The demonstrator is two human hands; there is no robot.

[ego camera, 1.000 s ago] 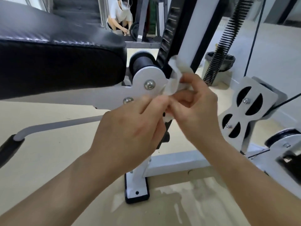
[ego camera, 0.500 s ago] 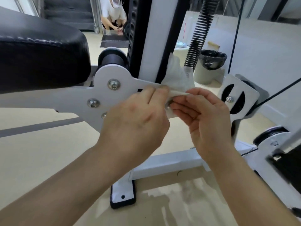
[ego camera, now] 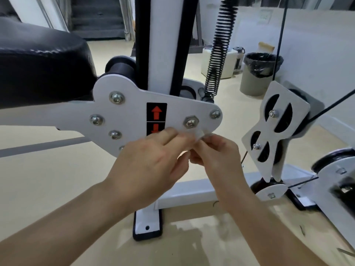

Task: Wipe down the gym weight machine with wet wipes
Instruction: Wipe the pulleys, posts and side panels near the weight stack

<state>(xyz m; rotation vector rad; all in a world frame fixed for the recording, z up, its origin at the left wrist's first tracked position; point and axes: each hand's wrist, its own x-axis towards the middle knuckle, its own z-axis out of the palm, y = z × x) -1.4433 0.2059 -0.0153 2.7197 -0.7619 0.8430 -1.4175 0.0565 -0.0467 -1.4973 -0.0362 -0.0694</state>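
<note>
A white bracket plate (ego camera: 134, 110) of the weight machine fills the centre, with several bolts and a black label bearing red arrows (ego camera: 156, 114). Behind it rises the white and black upright (ego camera: 163, 41). A black padded seat (ego camera: 38, 64) is at the left. Just below the plate's lower edge my left hand (ego camera: 149, 166) and my right hand (ego camera: 217, 152) meet, and both pinch a small folded white wet wipe (ego camera: 198, 135) between their fingertips. Most of the wipe is hidden by my fingers.
A black coil spring (ego camera: 219, 47) slants up right of the upright. A white pulley plate (ego camera: 274, 131) with black cables stands at the right. A lined trash bin (ego camera: 259, 73) sits behind on the beige floor. The machine's white base bar (ego camera: 192, 194) runs below my hands.
The wipe stood up spread out above my fingers; now it is folded small between both hands. My hands have dropped below the plate, uncovering the arrow label and bolts.
</note>
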